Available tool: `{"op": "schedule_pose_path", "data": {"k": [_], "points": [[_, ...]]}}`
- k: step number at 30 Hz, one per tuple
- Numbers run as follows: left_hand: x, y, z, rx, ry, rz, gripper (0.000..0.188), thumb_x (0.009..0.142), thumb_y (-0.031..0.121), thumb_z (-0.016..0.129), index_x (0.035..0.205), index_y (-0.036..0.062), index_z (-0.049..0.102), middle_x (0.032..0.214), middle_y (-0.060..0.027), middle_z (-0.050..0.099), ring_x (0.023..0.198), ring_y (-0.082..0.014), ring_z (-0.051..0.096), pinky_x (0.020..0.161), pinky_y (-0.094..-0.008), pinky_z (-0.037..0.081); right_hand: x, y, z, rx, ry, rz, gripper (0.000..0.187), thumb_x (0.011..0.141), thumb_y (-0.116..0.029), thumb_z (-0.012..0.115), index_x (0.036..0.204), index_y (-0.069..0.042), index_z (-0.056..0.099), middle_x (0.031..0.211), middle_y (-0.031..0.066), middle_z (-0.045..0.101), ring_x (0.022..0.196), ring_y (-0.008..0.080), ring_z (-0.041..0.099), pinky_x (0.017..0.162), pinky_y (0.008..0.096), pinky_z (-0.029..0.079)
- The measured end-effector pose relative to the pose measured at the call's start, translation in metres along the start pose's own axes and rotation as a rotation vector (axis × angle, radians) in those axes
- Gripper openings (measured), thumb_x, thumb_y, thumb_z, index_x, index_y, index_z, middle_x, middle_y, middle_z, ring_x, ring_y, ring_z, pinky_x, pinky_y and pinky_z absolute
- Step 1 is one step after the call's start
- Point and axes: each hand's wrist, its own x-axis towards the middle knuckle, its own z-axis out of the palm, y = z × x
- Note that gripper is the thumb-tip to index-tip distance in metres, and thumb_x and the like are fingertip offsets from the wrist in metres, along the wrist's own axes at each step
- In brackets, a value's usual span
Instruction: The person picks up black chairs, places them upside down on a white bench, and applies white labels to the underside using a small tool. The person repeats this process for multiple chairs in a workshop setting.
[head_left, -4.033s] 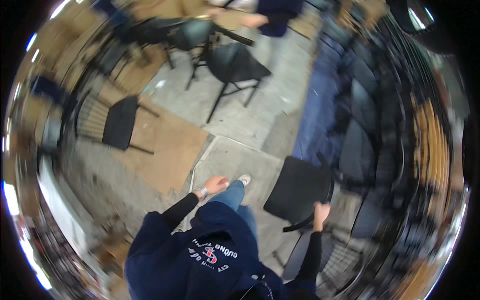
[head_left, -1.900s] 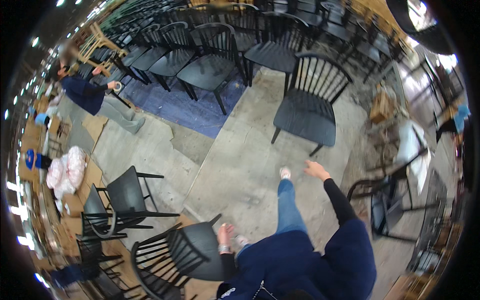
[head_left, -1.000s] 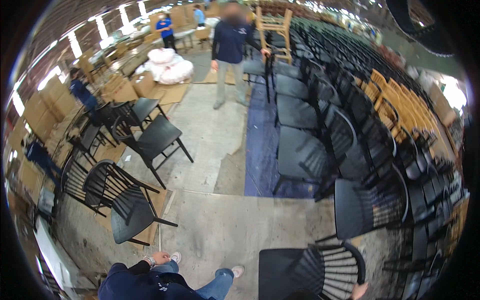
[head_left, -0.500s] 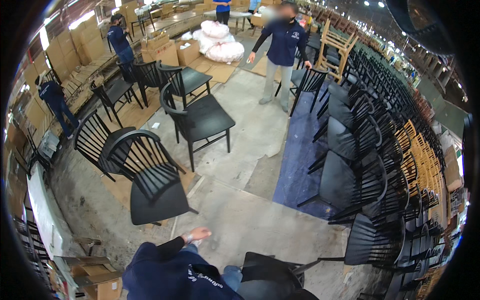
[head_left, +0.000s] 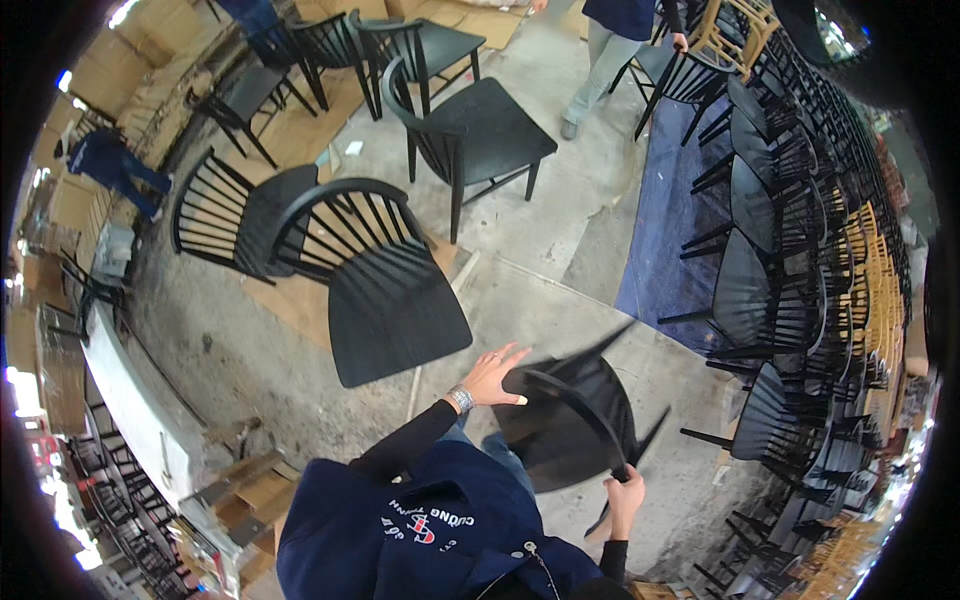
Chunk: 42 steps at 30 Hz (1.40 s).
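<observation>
Evidently the black chair (head_left: 548, 448) lies between the two sets of fingers, immediately right of those of the left hand (head_left: 497, 378) and to the upper left of those of the right hand (head_left: 625, 495), its curved rail (head_left: 592, 412) slanting from the former down to the latter. The right fingers are clenched around the rail's lower end, making that hand the nearer; the left fingers are extended and spread at the chair's edge, contact undetermined. Two legs project beyond the rail, up and right of the left fingers.
</observation>
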Motion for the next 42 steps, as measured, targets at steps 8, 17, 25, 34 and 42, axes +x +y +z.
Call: {"op": "schedule_pose_path", "data": {"k": [8, 17, 25, 34, 42], "points": [[-0.006, -0.002, 0.027, -0.624, 0.247, -0.160, 0.036, 0.078, 0.016, 0.061, 0.111, 0.0065, 0.051, 0.098, -0.0107, 0.061, 0.087, -0.0216, 0.061, 0.076, -0.0324, 0.046, 0.081, -0.054, -0.009, -0.191, -0.116, -0.406, 0.021, 0.056, -0.012, 0.056, 0.075, -0.007, 0.064, 0.070, 0.0205, 0.059, 0.074, 0.0411, 0.057, 0.064, 0.0441, 0.046], [0.062, -0.055, 0.057, -0.697, 0.334, 0.067, 0.040, 0.083, 0.016, 0.063, 0.118, 0.0093, 0.046, 0.089, -0.0092, 0.062, 0.070, -0.0141, 0.063, 0.067, -0.0281, 0.048, 0.225, -0.120, 0.011, -0.225, -0.067, -0.610, 0.033, 0.067, -0.017, 0.063, 0.097, -0.005, 0.065, 0.094, 0.0174, 0.064, 0.090, 0.0349, 0.060, 0.077, 0.0414, 0.047], [0.159, -0.105, 0.026, -1.242, 0.507, -0.505, 0.042, 0.082, 0.026, 0.066, 0.117, 0.0101, 0.051, 0.084, -0.0070, 0.065, 0.067, -0.0128, 0.063, 0.051, -0.0236, 0.045, 0.130, -0.048, -0.020, 0.074, 0.168, -0.724, 0.023, 0.084, -0.016, 0.056, 0.102, -0.002, 0.060, 0.091, 0.0175, 0.064, 0.085, 0.0332, 0.062, 0.075, 0.0381, 0.048], [-0.002, -0.169, 0.065, -0.585, 0.459, -0.543, 0.025, 0.080, 0.027, 0.060, 0.097, 0.0087, 0.066, 0.071, -0.0022, 0.064, 0.063, -0.0105, 0.059, 0.057, -0.0271, 0.046, -0.047, 0.117, 0.103, -0.248, -0.291, -0.189, 0.023, 0.079, -0.023, 0.057, 0.098, -0.012, 0.064, 0.075, 0.0121, 0.066, 0.072, 0.0307, 0.063, 0.063, 0.0406, 0.049], [-0.361, -0.112, 0.209, -0.488, 0.473, -1.306, 0.026, 0.081, 0.028, 0.055, 0.093, 0.0079, 0.066, 0.075, -0.0088, 0.067, 0.064, -0.0189, 0.064, 0.057, -0.0327, 0.049, 0.032, 0.065, 0.206, -0.468, -0.795, -1.000, 0.028, 0.075, -0.025, 0.062, 0.099, -0.012, 0.064, 0.077, 0.0174, 0.064, 0.079, 0.0345, 0.062, 0.069, 0.0429, 0.049]]}}
